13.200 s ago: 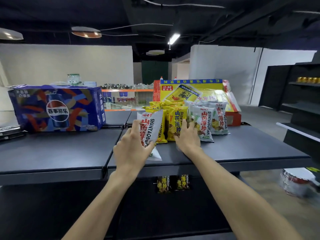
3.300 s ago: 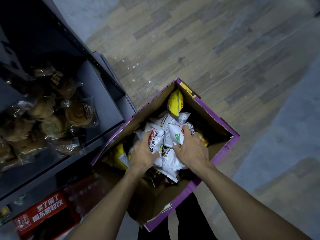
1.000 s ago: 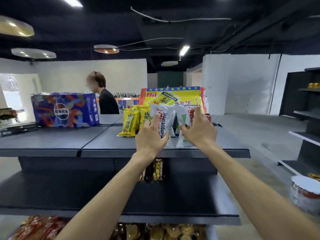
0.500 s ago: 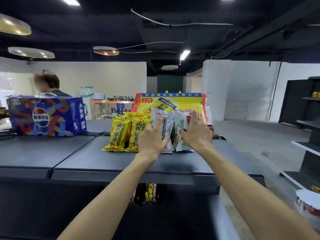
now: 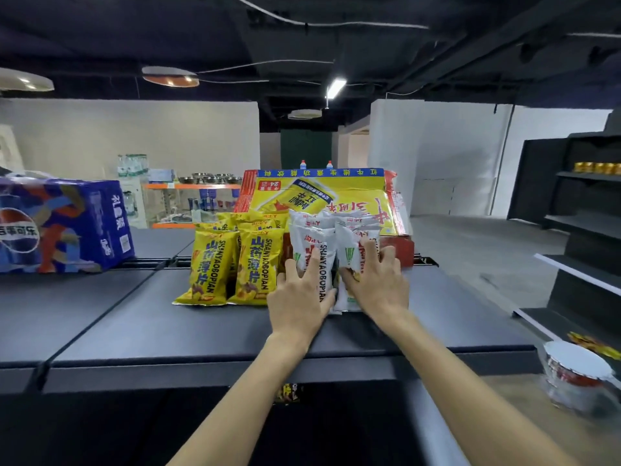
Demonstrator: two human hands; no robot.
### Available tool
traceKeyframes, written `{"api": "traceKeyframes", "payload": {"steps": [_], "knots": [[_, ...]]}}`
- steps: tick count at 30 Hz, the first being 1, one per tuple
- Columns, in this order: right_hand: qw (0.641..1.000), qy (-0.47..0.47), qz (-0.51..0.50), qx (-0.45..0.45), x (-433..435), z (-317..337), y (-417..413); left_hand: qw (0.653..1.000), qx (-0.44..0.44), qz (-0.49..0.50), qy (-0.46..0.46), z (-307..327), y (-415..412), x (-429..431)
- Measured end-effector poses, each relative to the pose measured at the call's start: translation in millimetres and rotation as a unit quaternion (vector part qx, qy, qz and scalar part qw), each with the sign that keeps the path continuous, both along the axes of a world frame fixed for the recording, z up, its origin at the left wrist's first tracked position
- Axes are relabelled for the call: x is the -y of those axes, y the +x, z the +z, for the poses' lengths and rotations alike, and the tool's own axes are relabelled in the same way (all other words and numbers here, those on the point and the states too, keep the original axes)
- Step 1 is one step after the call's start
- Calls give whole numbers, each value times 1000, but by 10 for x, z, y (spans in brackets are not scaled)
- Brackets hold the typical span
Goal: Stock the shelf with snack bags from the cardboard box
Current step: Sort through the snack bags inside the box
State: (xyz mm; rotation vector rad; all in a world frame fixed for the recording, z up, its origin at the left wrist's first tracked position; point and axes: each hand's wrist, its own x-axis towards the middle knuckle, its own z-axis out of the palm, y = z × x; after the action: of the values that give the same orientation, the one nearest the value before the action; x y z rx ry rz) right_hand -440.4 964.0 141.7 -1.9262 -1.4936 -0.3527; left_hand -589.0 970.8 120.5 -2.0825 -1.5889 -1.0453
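We have just stood the white bags (image 5: 317,245) on the shelf (image 5: 161,331), three o'clock of the yellow bags (image 5: 232,264); left hand (image 5: 297,297) and right hand (image 5: 376,287) press them, fingers splayed; nearly stocked.

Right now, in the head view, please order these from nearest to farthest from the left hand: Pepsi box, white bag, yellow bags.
1. White bag, touched by the left hand, centre.
2. Yellow bags, just left of it.
3. Pepsi box, far left of the shelf.
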Motion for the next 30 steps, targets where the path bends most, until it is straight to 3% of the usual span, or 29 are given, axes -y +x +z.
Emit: {"api": "traceKeyframes", "payload": {"steps": [7,12,16,30], "knots": [[998,-31,36,-33,21,-34,-21,995,29,-54,-76,26,-107,41],[983,-66,136,-106,159,-11,76,984,52,-117,-120,86,-200,49],[968,-101,193,-120,334,-42,202,985,63,-125,-98,27,-214,61],[980,-54,152,-115,251,-43,170,997,25,-62,-45,-2,-58,44]]}}
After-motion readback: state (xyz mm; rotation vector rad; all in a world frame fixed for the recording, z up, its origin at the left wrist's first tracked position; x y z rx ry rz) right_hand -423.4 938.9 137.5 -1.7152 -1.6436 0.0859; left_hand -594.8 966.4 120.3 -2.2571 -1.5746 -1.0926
